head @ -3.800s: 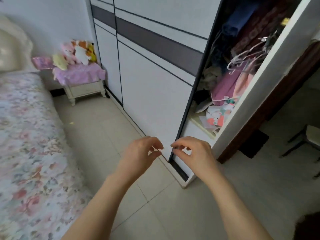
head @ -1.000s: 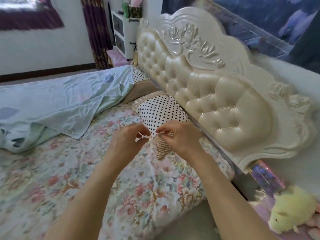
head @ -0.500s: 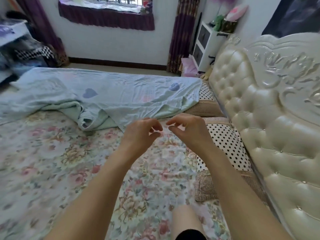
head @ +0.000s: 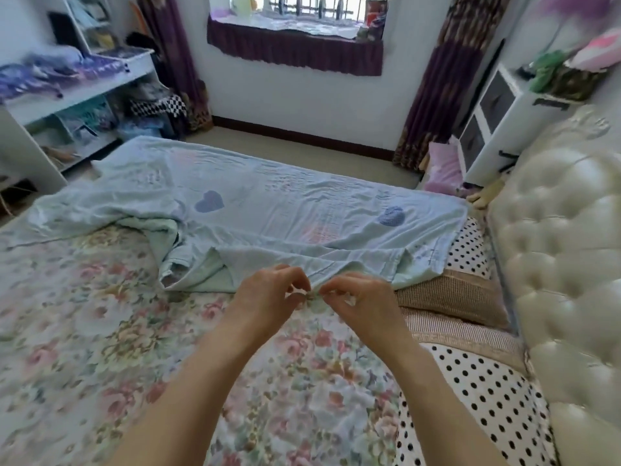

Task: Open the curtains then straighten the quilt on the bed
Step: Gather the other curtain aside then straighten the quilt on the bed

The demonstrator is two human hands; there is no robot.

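Quilt (head: 268,210), near edge obscured between left hand (head: 268,299) and right hand (head: 364,302), grip unclear

Home bedroom: bed (head: 100,348) with tufted headboard (head: 564,264), quilt (head: 268,210), curtained window (head: 295,15).

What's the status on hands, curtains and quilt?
Left hand and right hand: curled at quilt edge, grip unclear. Curtains drawn aside. Quilt rumpled, near edge folded over, corner over pillow.
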